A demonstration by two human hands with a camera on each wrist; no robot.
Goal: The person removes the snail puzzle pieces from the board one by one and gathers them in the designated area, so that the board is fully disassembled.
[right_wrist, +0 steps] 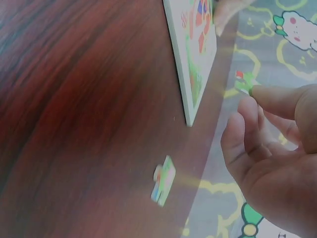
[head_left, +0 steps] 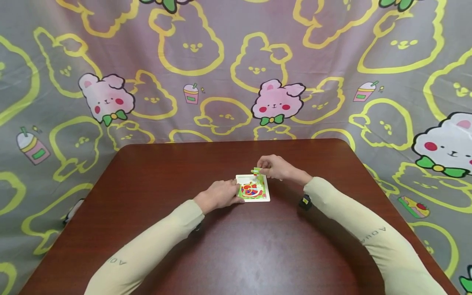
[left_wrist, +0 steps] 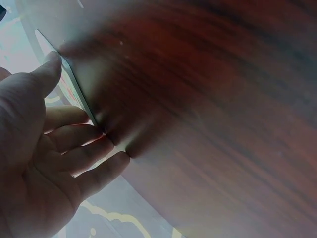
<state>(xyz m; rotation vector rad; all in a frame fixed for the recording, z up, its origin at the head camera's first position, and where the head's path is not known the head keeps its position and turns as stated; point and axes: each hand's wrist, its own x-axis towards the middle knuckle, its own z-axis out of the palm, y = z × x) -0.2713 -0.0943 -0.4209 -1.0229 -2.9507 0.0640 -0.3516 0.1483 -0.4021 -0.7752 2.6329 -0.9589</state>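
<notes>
A square jigsaw puzzle tray (head_left: 268, 196) with a white rim lies on the table, a colourful picture filling part of it. Bare pale backing shows at its upper left. My left hand (head_left: 221, 194) holds the tray by its left side; in the left wrist view the thumb (left_wrist: 48, 74) and fingertips touch its edge. Between thumb and fingers, my right hand (head_left: 277, 167) pinches a small green puzzle piece (head_left: 256, 170) above the tray's far edge. That piece (right_wrist: 243, 82) shows green with a red patch in the right wrist view.
Another loose puzzle piece (right_wrist: 164, 180) lies on the table beside the tray, seen in the right wrist view. The dark brown table (head_left: 236, 254) extends around the tray. A patterned curtain (head_left: 221, 61) hangs behind the table and at both sides.
</notes>
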